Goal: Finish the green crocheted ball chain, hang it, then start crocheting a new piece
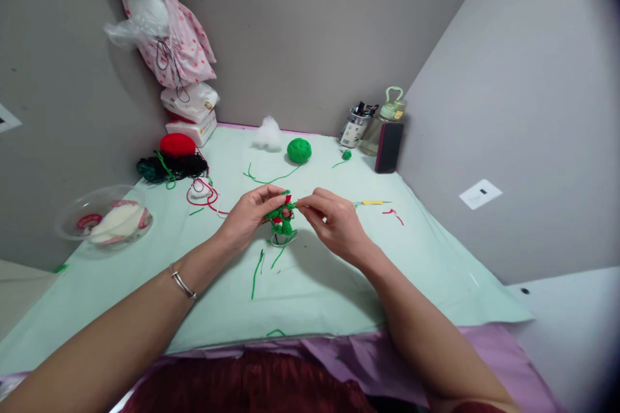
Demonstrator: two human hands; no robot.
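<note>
My left hand [252, 214] grips a small green and red crocheted piece [283, 226] above the middle of the table, thumb and fingers closed on it. A white strand hangs at its lower edge. My right hand [334, 219] is closed in a pinch at the piece's right side; what lies between its fingertips is too small to make out, with a bit of green showing there. To its right lies a crochet hook with a yellow handle [372, 202]. Green yarn snippets [254, 281] are scattered on the cloth below my hands.
Behind my hands sit a green yarn ball [299, 150] and white stuffing [267, 134]. Red yarn [178, 144], dark yarn [186, 168] and a plastic bowl [72, 219] are at left. A pen cup [353, 129], bottle [372, 135] and phone [389, 148] stand back right.
</note>
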